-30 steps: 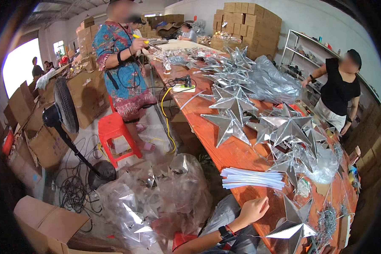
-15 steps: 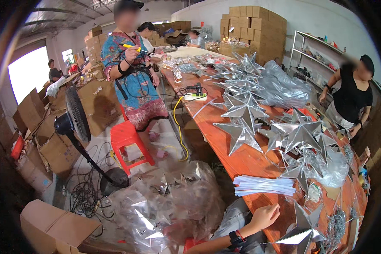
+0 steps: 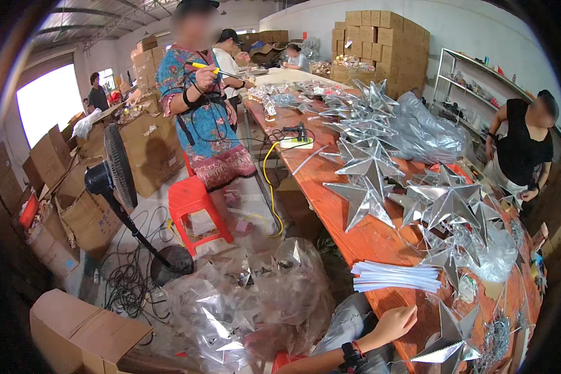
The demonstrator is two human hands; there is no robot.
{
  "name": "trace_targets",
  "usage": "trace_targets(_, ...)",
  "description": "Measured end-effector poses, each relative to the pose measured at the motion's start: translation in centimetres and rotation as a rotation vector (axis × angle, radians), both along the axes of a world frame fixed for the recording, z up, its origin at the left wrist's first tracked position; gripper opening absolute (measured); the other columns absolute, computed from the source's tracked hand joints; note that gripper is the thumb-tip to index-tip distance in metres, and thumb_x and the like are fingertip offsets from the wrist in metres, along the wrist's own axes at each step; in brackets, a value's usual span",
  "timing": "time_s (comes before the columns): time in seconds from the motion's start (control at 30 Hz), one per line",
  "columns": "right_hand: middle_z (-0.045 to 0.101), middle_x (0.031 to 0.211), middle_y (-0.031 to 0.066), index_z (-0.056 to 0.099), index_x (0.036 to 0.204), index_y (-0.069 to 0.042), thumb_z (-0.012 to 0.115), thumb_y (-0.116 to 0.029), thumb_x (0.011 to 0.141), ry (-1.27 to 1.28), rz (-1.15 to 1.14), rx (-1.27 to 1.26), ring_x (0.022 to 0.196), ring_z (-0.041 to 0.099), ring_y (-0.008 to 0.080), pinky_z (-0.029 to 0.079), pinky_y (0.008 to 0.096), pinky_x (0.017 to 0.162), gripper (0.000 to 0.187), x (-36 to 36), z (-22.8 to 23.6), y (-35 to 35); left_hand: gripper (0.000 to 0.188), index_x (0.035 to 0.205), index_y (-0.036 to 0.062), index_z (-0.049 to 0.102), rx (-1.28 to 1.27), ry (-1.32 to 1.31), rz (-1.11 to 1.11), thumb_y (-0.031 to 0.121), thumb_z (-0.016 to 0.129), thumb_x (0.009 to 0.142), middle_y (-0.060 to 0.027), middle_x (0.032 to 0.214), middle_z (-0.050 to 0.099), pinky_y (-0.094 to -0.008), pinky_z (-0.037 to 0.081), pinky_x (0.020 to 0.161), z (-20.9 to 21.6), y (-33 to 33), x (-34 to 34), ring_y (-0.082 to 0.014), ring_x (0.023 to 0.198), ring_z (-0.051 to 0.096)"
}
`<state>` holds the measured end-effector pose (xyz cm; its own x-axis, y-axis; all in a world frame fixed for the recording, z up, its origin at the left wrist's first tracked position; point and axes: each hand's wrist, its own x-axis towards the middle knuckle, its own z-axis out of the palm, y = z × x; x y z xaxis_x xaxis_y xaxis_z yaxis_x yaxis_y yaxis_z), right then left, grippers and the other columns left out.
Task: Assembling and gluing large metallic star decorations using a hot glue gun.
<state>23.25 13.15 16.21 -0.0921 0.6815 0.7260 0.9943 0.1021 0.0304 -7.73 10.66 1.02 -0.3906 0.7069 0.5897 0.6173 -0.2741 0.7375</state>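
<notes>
My left hand (image 3: 396, 324) is over the near edge of the orange-red table, with a dark band on its wrist. Its fingers are curled together, and what they hold, if anything, is hidden. Just right of it lies a silver five-pointed star (image 3: 449, 336) with folded, raised faces. Beyond the hand, a bundle of pale flat strips (image 3: 396, 277) rests on the tabletop. My right hand is out of view.
More silver stars (image 3: 371, 187) crowd the table (image 3: 330, 215). A plastic bag of stars (image 3: 249, 305) sits left of my leg. A person with a yellow-handled tool (image 3: 204, 67) stands by a red stool (image 3: 196, 202) and fan (image 3: 118, 165). Another person (image 3: 523, 143) stands at right.
The whole view has shifted slightly, with things sitting a little further right. My left hand's fingers look more tightly curled. The person in white at the back stands more upright.
</notes>
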Motion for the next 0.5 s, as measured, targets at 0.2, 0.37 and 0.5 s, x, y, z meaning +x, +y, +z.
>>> trace_targets(0.2,0.052,0.063,0.0119,0.054,0.082,0.001,0.051,-0.014,0.089,0.147,0.134,0.084,0.051,0.049,0.0205,0.041,0.0303,0.048,0.017,-0.3,-0.9,-0.4,0.012,0.085,0.0039,0.047,0.015,0.017,-0.010,0.013,0.055,0.081,-0.0102,0.062,0.052,-0.0373,0.044,0.051,0.3,-0.2,-0.2,-0.0280,0.057,0.056)
trace_targets(0.37,0.050,0.061,0.0119,0.054,0.081,0.001,0.051,-0.015,0.089,0.199,0.185,0.060,0.049,0.046,0.0192,0.039,0.0303,0.047,0.018,0.8,-1.4,0.1,0.012,0.086,0.0033,0.047,0.003,0.057,0.018,0.012,0.055,0.081,-0.0106,0.062,0.053,-0.0372,0.044,0.051,0.7,-0.3,-0.3,-0.0282,0.058,0.056)
trace_targets(0.5,0.050,0.060,0.0126,0.054,0.083,0.001,0.051,-0.016,0.090,0.203,0.196,0.063,0.050,0.044,0.0187,0.038,0.0304,0.046,0.019,0.6,-1.5,-0.1,0.012,0.082,0.0054,0.048,0.015,0.041,0.015,0.014,0.056,0.081,-0.0089,0.066,0.056,-0.0353,0.046,0.050,0.9,-0.4,-0.3,-0.0269,0.058,0.057)
